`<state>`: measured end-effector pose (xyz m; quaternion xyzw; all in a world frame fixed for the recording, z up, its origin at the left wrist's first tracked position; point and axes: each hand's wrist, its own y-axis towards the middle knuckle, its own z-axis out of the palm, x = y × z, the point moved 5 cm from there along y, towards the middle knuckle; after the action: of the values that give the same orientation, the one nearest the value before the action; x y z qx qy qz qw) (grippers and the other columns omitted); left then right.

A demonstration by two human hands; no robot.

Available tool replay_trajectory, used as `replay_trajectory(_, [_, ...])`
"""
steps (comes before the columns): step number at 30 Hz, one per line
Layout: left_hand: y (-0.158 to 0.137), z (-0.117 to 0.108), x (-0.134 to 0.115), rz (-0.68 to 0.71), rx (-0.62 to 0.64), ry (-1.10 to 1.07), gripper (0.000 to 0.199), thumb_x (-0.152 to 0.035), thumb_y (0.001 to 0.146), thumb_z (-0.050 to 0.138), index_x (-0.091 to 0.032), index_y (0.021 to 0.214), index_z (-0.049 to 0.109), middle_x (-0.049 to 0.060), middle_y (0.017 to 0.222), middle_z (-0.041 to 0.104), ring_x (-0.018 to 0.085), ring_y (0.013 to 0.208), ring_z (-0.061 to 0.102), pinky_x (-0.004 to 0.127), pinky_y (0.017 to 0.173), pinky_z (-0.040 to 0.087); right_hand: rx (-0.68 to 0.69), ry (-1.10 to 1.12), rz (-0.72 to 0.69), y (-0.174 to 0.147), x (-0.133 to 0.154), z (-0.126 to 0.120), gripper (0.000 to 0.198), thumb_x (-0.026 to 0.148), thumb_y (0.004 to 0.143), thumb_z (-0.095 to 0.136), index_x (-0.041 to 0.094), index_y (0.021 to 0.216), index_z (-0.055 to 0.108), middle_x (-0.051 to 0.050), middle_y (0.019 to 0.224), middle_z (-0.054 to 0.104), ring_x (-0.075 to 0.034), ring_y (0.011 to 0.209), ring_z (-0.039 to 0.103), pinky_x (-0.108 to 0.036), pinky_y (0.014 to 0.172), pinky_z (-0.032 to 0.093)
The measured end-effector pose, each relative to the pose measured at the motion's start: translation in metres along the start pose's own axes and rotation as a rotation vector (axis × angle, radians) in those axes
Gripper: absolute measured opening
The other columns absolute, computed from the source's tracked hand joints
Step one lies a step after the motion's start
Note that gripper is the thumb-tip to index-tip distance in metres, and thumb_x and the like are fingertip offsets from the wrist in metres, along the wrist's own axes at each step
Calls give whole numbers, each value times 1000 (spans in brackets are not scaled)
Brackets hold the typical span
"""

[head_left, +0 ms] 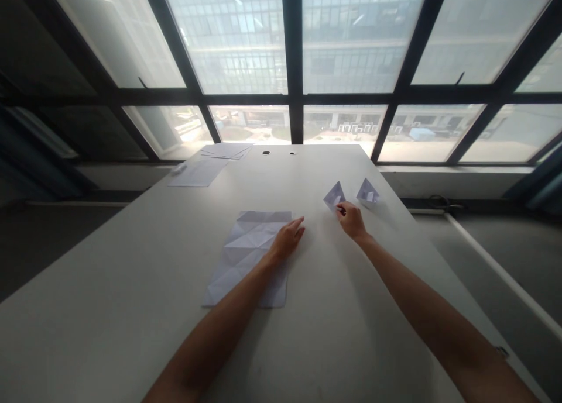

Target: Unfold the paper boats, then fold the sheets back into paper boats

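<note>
My right hand (352, 219) pinches the near edge of a folded white paper boat (335, 194) on the right side of the table. A second paper boat (367, 193) stands just to the right of it, apart from my hand. My left hand (287, 237) rests with its fingers stretched out over the right edge of a creased white sheet of paper (246, 245). That sheet lies flat, with fold lines across it, and my left forearm covers part of its right side. Nothing shows in my left hand.
The white table (132, 286) runs toward tall windows (228, 46) with dark frames. Several flat sheets of paper (199, 172) lie at its far left, with a small pale item (178, 169) beside them. A round dark hole (266, 153) is near the far edge.
</note>
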<state>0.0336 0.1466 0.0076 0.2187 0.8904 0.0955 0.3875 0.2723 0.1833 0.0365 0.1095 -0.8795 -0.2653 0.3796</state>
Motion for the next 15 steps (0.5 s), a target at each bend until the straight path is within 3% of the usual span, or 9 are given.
replay_trajectory(5, [3, -14, 3, -140, -149, -269, 51, -53, 90, 51, -12, 114, 70, 12, 109, 73, 27, 100, 68, 33, 85, 51, 151, 273, -103, -75, 73, 10, 16, 19, 88, 55, 19, 95, 69, -5, 86, 67, -16, 72, 62, -27, 70, 50])
replay_trajectory(8, [3, -15, 2, -125, -125, -277, 48, -54, 88, 52, -12, 78, 72, 3, 68, 66, 18, 66, 60, 24, 59, 41, 271, 325, -133, -101, 103, 12, 15, 22, 89, 56, 20, 90, 71, -5, 84, 67, -15, 69, 61, -26, 67, 49])
replay_trajectory(10, [2, -14, 2, -119, -117, -260, 51, -52, 89, 50, -13, 60, 62, -2, 53, 51, 11, 53, 45, 22, 51, 29, 298, 310, -107, -103, 110, 9, 14, 28, 88, 61, 20, 86, 72, -4, 78, 69, -14, 61, 58, -26, 63, 47])
replay_trajectory(15, [-1, -6, -7, -55, -64, -173, 48, -43, 90, 49, -14, 51, 51, -5, 49, 35, 8, 49, 31, 23, 49, 19, 92, 287, 124, -85, 96, -4, 31, 42, 89, 59, 18, 81, 76, -4, 67, 71, -14, 51, 54, -25, 53, 41])
